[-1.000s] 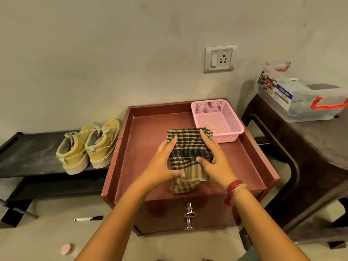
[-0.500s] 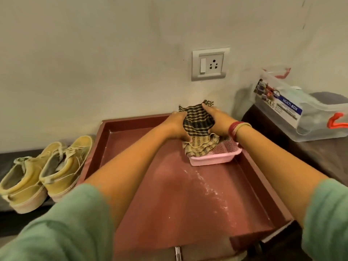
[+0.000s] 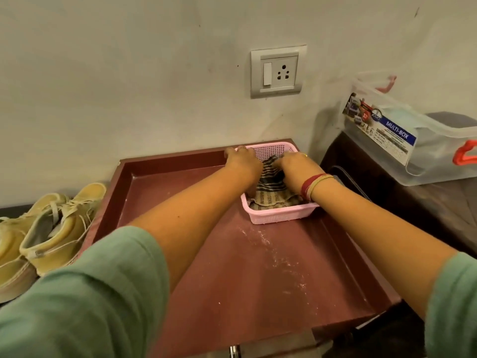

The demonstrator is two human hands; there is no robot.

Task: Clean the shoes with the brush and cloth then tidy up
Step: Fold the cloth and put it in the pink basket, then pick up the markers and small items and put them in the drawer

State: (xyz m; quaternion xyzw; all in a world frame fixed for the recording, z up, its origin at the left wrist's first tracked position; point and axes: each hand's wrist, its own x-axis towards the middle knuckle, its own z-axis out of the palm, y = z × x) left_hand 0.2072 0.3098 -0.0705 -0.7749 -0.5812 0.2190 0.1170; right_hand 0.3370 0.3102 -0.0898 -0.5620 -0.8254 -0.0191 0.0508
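The checked cloth (image 3: 271, 188) lies folded inside the pink plastic basket (image 3: 280, 217), at the back right of the dark red cabinet top (image 3: 258, 275). Both my hands reach into the basket. My left hand (image 3: 244, 161) grips the cloth's left side near the basket's back left corner. My right hand (image 3: 294, 164) grips the cloth's right side, fingers curled down into it. The pair of yellow shoes (image 3: 49, 228) stands on a low dark shelf to the left of the cabinet. No brush is in view.
The cabinet top has a raised rim and some white dust (image 3: 273, 251) in its middle. A clear storage box (image 3: 413, 140) with an orange latch sits on a dark table at the right. A wall socket (image 3: 277, 71) is above the basket.
My hands carried the cloth from the front of the cabinet top to the back, then lowered it into the pink basket. My head moved closer.
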